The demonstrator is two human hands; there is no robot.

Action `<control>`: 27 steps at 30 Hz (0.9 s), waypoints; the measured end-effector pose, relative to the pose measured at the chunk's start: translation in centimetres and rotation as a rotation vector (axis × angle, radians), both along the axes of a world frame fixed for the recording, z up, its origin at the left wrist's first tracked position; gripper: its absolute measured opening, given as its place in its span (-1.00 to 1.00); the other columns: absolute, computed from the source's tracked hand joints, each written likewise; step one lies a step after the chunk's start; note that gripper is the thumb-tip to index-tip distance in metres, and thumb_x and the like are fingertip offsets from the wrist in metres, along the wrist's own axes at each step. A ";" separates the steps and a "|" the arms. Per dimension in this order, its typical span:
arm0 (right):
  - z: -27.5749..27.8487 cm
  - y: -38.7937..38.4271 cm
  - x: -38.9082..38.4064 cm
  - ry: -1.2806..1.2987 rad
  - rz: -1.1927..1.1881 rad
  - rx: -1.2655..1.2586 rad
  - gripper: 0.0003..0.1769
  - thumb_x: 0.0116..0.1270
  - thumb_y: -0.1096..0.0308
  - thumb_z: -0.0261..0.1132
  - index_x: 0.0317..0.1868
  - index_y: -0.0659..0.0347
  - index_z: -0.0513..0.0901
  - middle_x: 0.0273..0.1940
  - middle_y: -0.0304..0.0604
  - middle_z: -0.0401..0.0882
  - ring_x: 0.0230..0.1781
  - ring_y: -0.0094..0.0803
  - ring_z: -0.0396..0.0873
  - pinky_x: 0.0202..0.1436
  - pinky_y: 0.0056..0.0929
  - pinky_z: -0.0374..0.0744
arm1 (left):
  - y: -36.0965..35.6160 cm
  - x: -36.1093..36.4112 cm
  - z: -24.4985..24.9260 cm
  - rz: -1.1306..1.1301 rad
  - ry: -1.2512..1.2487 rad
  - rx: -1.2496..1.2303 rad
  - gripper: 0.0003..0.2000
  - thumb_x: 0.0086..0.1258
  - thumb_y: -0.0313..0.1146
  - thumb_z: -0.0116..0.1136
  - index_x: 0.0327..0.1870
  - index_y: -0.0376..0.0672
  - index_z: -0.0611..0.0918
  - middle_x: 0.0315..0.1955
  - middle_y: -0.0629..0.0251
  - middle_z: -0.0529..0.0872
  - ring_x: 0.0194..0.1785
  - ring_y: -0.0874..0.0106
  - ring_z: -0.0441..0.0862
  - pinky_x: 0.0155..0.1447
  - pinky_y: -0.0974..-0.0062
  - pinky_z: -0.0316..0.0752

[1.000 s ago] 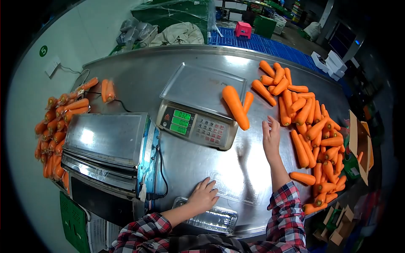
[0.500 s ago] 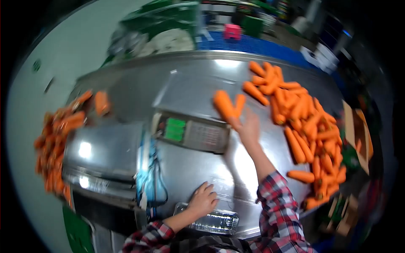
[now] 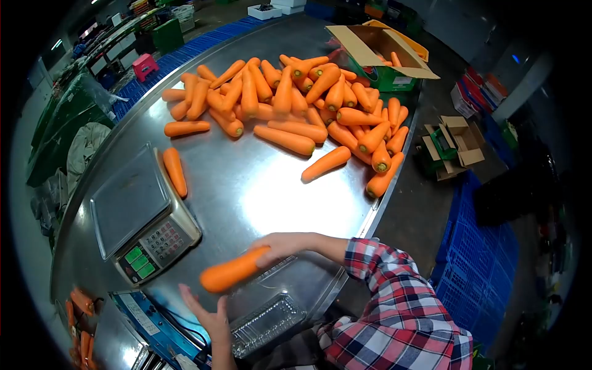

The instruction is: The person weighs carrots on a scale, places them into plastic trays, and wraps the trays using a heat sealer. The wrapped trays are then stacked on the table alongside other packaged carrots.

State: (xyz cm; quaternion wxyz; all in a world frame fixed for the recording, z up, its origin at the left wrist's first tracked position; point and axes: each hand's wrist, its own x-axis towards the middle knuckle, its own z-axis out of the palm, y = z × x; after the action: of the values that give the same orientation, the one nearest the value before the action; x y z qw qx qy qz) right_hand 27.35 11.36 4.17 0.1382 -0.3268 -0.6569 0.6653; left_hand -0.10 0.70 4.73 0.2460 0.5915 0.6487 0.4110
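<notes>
The held carrot slanted over the desk, broad end pointing toward the left hand! Metal gleamed beneath (what a glare!), a pink stool standing beyond. The right hand wrapped its grip round the other end; the left's spread wide near the clear tray.

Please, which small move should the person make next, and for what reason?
Probably bring the thick orange tapered carrot over the clear rectangular plastic tray and lower it. The right hand grips the carrot, the tray lies close by, and the left hand, fingers spread, seems free to steady the tray.
</notes>
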 end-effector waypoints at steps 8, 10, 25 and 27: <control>0.1 -1.1 4.1 -0.243 -0.259 0.336 -0.66 0.23 0.19 0.21 -0.06 0.20 0.56 -0.18 0.02 0.53 -0.14 -0.12 0.52 -0.01 -0.27 0.48 | 2.1 2.5 -3.3 -0.536 0.574 -0.160 -0.33 0.00 -0.26 0.40 0.21 -0.08 0.39 0.25 0.10 0.31 0.35 0.05 0.17 0.35 0.09 0.07; 0.0 1.9 8.6 -0.391 -0.752 0.428 -0.63 0.21 0.34 0.21 0.00 0.34 0.50 0.01 0.07 0.48 -0.02 -0.10 0.48 0.12 -0.28 0.44 | 1.8 2.7 -3.2 -0.531 0.579 -0.163 -0.34 0.02 -0.25 0.39 0.21 -0.08 0.40 0.24 0.12 0.33 0.34 0.06 0.19 0.35 0.08 0.06; 2.1 -1.9 9.9 0.092 -0.344 -0.392 -0.30 -0.01 0.13 0.42 0.11 0.32 0.42 -0.18 -0.12 0.56 -0.26 -0.40 0.59 -0.15 -0.45 0.57 | 2.9 4.9 4.5 -0.332 -0.287 -0.101 -0.23 0.04 -0.34 0.41 0.30 -0.24 0.26 0.22 0.00 0.35 0.31 0.17 0.30 0.29 0.24 0.26; 3.3 -4.1 5.4 0.179 -0.116 -0.472 -0.29 0.03 0.21 0.37 0.18 0.34 0.36 -0.11 -0.08 0.54 -0.22 -0.38 0.59 -0.15 -0.48 0.58 | 2.5 6.9 6.7 -0.291 -0.592 -0.002 -0.23 0.06 -0.40 0.40 0.31 -0.25 0.22 0.18 0.02 0.39 0.23 0.22 0.39 0.25 0.29 0.32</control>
State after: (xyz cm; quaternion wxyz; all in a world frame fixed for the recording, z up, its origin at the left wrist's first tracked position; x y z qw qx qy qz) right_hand 32.71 7.29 7.44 0.1537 -0.3270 -0.4486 0.8175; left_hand 6.78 3.18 11.40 0.4808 0.5325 0.4580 0.5249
